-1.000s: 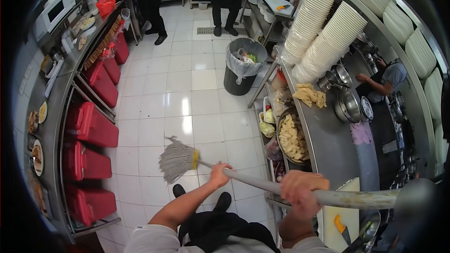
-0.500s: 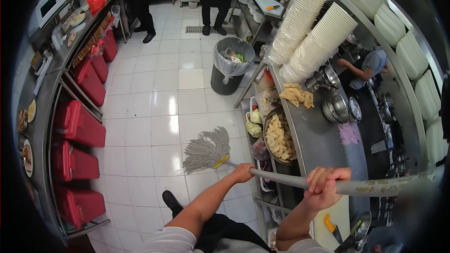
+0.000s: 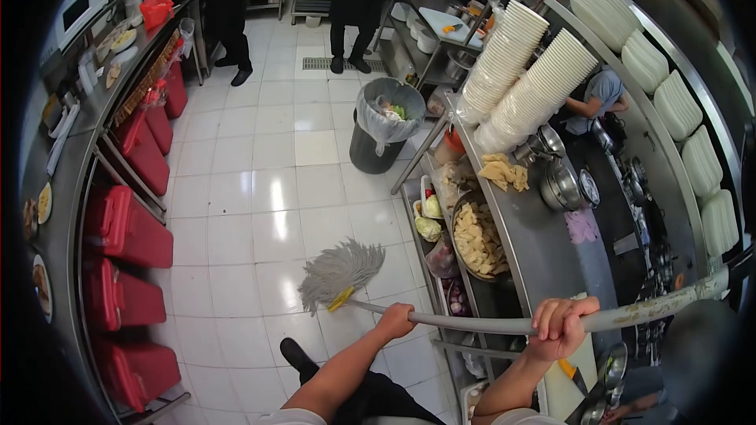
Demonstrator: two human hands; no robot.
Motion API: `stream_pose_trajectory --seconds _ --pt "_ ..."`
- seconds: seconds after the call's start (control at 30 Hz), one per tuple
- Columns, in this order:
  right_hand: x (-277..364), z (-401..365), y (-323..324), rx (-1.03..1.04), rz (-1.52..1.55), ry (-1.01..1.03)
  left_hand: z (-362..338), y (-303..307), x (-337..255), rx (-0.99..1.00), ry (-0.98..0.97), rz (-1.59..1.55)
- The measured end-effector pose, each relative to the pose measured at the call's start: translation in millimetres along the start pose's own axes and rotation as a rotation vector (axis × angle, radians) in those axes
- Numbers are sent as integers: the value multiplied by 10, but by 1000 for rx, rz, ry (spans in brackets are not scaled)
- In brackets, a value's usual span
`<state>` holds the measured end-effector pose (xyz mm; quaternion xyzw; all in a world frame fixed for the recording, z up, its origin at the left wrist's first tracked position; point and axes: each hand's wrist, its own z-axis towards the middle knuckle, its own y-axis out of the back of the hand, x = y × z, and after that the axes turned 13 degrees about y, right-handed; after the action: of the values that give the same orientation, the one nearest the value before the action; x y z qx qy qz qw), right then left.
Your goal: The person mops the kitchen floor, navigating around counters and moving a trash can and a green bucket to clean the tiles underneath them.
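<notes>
My left hand (image 3: 396,320) is closed around the grey handle (image 3: 472,323) of a mop, low down near its yellow clamp (image 3: 340,299). Farther up the same handle, my right hand (image 3: 557,329) grips it with fingers wrapped over the top. The grey string mop head (image 3: 341,270) lies on the white tiled floor, its strands fanned away from me towards the upper right. The handle runs across the view to the right, over the steel counter's near end. Below my right hand, a yellow-handled knife (image 3: 572,374) rests on a white cutting board (image 3: 561,393).
Red lidded bins (image 3: 126,224) line the left counter. A lined grey trash bin (image 3: 379,138) stands ahead, near a floor drain (image 3: 319,64). A large bowl of pale pieces (image 3: 479,240) sits on the right shelf, under stacked bowls (image 3: 539,90). Two people in black stand at the back.
The mop's clamp and my left hand have moved left and closer to me, and the strands now trail to the upper right. My view has shifted slightly. Both hands keep hold of the handle.
</notes>
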<state>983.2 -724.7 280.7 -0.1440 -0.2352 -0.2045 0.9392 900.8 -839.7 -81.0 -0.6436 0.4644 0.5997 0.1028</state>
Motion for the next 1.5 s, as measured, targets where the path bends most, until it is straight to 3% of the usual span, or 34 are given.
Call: stream_pose_trajectory --seconds 0.1,0.23,0.43,0.57,0.63,0.67,0.7,0.73,0.77,0.83,0.87,0.93,1.0,1.1,1.13,1.17,1.23,1.3,1.5 --pt "-67 -130 -169 -69 177 -75 -367 156 353 -105 20 -9" --pt "-321 -299 -593 6 340 -124 -728 678 805 -303 47 32" --pt "-765 -942 -1363 23 617 -290 -1477 1322 1897 -533 213 92" --pt "-967 -1812 -1829 -5 748 -581 -2087 1713 2784 -700 405 97" --pt "-974 -2374 -1956 37 643 -823 -2418 1890 3347 -727 412 242" --pt "-941 -2587 -2008 164 502 -960 -2589 1919 3640 -798 449 289" --pt "-913 -2782 -2043 290 358 -1091 -2794 2008 3821 -735 556 303" --pt "-897 -3023 -2065 416 351 -1106 -2997 2020 4044 -799 601 302" --pt "-862 -3239 -2056 541 348 -1124 -3187 2075 4049 -701 826 342" --pt "-675 -3431 -1996 573 434 -989 -3426 2117 4174 -464 1047 458" --pt "-651 -3464 -1911 601 422 -921 -3421 2168 4349 -151 1074 502" --pt "-621 -3345 -1759 560 504 -809 -3491 1874 4482 -320 836 529" --pt "-716 -3008 -1614 410 693 -676 -3106 1735 3991 -415 698 481" --pt "-708 -2295 -1095 330 473 -703 -2488 1349 3139 -539 537 413" --pt "-724 -2096 -875 302 475 -683 -2179 1260 2808 -495 505 274" --pt "-708 -1894 -607 284 451 -663 -1892 1024 2453 -559 599 280" --pt "-615 -1513 -202 188 365 -590 -1424 645 2022 -570 479 131" --pt "-577 -1152 233 279 408 -424 -1052 385 1516 -486 383 52" --pt "218 -169 1321 276 172 -152 -115 -820 31 -244 -17 -95"
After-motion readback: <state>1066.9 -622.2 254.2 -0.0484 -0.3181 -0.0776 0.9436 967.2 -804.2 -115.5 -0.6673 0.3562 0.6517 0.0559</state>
